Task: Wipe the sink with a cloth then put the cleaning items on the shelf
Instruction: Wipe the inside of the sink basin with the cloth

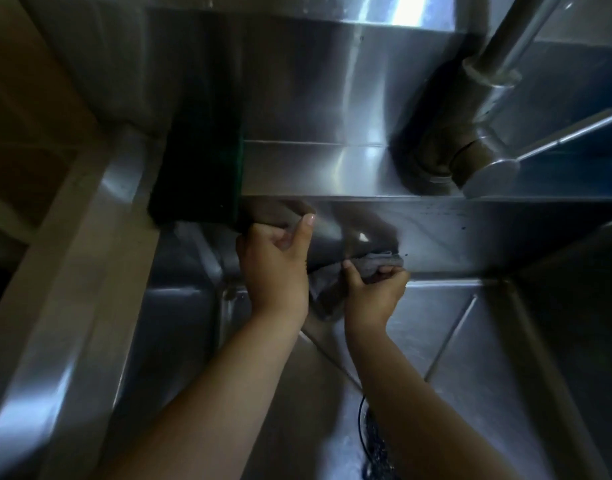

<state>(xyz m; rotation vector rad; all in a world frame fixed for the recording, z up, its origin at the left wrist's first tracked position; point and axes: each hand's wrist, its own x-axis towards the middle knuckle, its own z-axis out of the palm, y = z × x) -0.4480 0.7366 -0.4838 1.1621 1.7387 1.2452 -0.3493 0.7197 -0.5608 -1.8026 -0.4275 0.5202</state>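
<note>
Deep in the steel sink, my right hand grips a bunched grey cloth and holds it against the sink's back wall. A loose fold of the cloth hangs between my wrists. My left hand is beside the cloth's left end with its fingers curled and its thumb pointing up along the back wall. Whether this hand holds part of the cloth is hidden. A dark green scouring pad lies on the sink's back ledge at the left, just above my left hand.
A steel tap with a long lever stands on the ledge at the right. The drain strainer is in the sink floor near my right forearm. A wooden counter edge runs along the left side.
</note>
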